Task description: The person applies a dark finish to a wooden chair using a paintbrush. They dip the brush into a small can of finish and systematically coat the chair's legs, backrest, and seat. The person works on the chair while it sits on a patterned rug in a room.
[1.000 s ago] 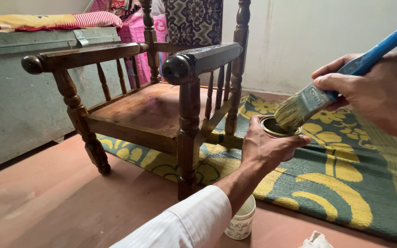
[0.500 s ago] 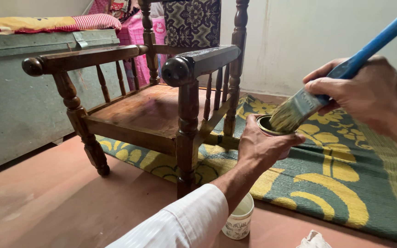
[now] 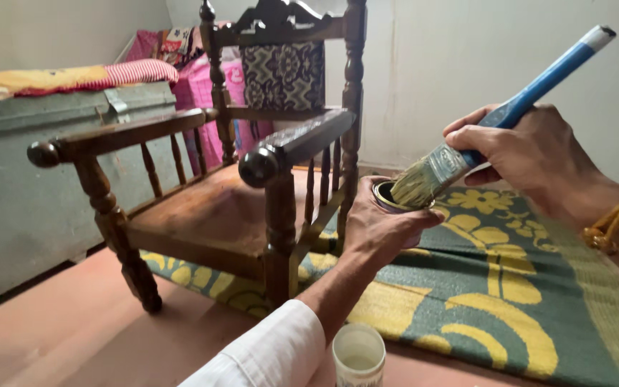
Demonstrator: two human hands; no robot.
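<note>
wooden chair [image 3: 238, 208] left on green-yellow mat [image 3: 524, 301] | left hand [image 3: 381, 226] fingers wrapped round small tin [image 3: 395, 197], beside chair's front leg | right hand [image 3: 524, 154] fingers closed on blue-handled brush [image 3: 467, 143], bristles at tin's rim | bare mat at right

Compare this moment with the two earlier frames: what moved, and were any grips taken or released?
Mostly the camera moved: it tipped up and shifted, so the chair now shows its carved top rail. The right hand and its blue-handled brush slid left in frame, as did the left hand and its small tin. Unchanged: both grips, the bristles at the tin's mouth, and the white pot on the floor.
</note>
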